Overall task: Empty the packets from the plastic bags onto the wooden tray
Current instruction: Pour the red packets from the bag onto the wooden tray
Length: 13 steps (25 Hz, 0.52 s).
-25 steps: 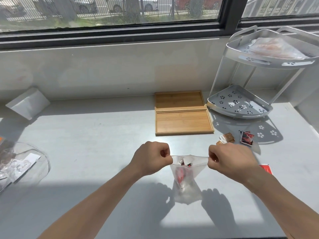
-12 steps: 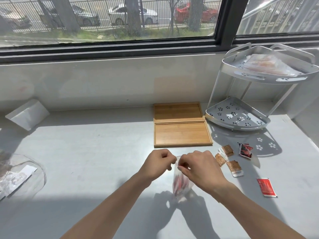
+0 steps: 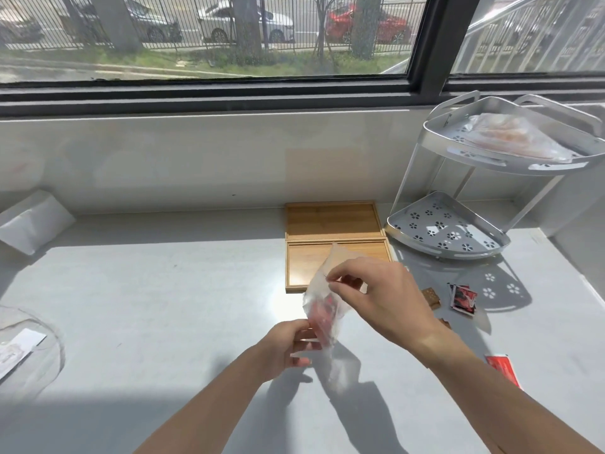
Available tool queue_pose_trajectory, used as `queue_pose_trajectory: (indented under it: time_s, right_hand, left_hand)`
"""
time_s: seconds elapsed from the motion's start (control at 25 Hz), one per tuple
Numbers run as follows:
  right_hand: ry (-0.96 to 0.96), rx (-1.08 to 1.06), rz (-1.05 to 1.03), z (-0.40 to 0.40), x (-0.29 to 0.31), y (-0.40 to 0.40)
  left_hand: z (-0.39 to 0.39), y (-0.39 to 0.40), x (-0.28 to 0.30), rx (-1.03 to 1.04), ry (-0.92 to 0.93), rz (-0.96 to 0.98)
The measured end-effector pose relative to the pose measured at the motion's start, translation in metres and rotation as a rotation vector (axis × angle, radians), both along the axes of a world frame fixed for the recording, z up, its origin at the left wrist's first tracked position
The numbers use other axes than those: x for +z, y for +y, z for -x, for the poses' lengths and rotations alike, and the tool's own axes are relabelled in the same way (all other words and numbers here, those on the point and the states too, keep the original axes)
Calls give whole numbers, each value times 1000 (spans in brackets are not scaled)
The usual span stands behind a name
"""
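Observation:
A small clear plastic bag point(image 3: 322, 290) with red packets point(image 3: 322, 314) inside is held tilted above the counter. My left hand point(image 3: 288, 345) grips its lower end. My right hand point(image 3: 376, 293) pinches its upper part near the mouth. Just behind the bag lies the wooden tray point(image 3: 306, 263), with a second wooden tray point(image 3: 330, 219) beyond it; both show bare wood. Loose packets lie on the counter to the right: brown ones point(image 3: 431, 298), a red and black one point(image 3: 463, 298) and a red one point(image 3: 502, 370).
A white two-tier corner rack point(image 3: 448, 231) stands at the back right, with a filled plastic bag point(image 3: 514, 139) on its top shelf. A clear bag with paper point(image 3: 19, 352) lies at the left edge. A white box point(image 3: 32, 224) leans by the wall.
The bag went from stretched between both fists to tilted: my right hand rose toward the tray with its upper end, my left dropped to its lower end. The view tilted up.

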State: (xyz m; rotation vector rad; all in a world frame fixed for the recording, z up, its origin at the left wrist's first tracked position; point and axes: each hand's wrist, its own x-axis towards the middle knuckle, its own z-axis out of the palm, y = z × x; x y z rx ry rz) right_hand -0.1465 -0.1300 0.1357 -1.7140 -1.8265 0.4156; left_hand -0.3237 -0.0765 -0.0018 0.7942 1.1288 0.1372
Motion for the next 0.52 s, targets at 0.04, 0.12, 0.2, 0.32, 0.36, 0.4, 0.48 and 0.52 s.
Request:
queue_pose_trajectory:
  time_s: [0.04,0.12,0.2,0.32,0.36,0.4,0.48,0.52]
  right_hand:
    - [1,-6,-21,-4,2,5]
    - [4,-30,-49,-14,4,15]
    - [2,-63,-37,-27,3,26]
    - [-9,-116,-3,-48,-3,46]
    - [-20,-130,8,-55,-7,53]
    - [-26,-147,21,-62,-12,62]
    - [-16,-186,59,-72,-23,76]
    - [-10,-201,81,-76,-30,84]
  left_hand:
    - [0,6,-2,71,-97,43]
    - [2,18,-5,134,-164,22]
    - [3,28,-10,185,-161,-17]
    - [3,45,-10,279,-111,-73]
    - [2,52,-8,303,-84,-97]
    - [1,60,-6,314,-44,-130]
    - [-3,76,0,301,68,-226]
    - [-5,84,3,283,123,-285]
